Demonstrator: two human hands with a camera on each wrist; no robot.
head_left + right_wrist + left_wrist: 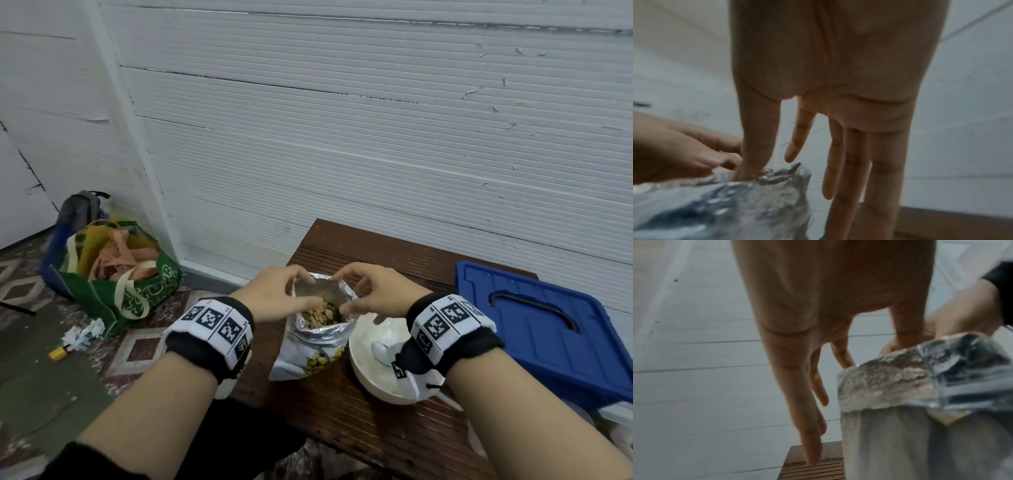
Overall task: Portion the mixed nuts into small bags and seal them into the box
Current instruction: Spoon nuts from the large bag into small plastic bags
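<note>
A silver foil bag of mixed nuts [313,346] stands open on the brown slatted table [359,428], and nuts [320,317] show inside its mouth. My left hand [310,289] pinches the left rim with thumb and index finger. My right hand [342,291] pinches the right rim the same way, so the mouth is spread. In the left wrist view the left hand [869,356] meets the crinkled foil rim [890,382] while its other fingers hang straight. In the right wrist view the right thumb [754,146] dips into the foil bag [740,203]. A blue lidded box [534,329] sits to the right.
A white bowl [363,373] with a white spoon [380,349] stands just right of the bag, under my right wrist. Clear plastic [479,442] lies at the table's front right. On the floor to the left are a green tote bag [137,284] and paper scraps [84,334]. A white panelled wall backs the table.
</note>
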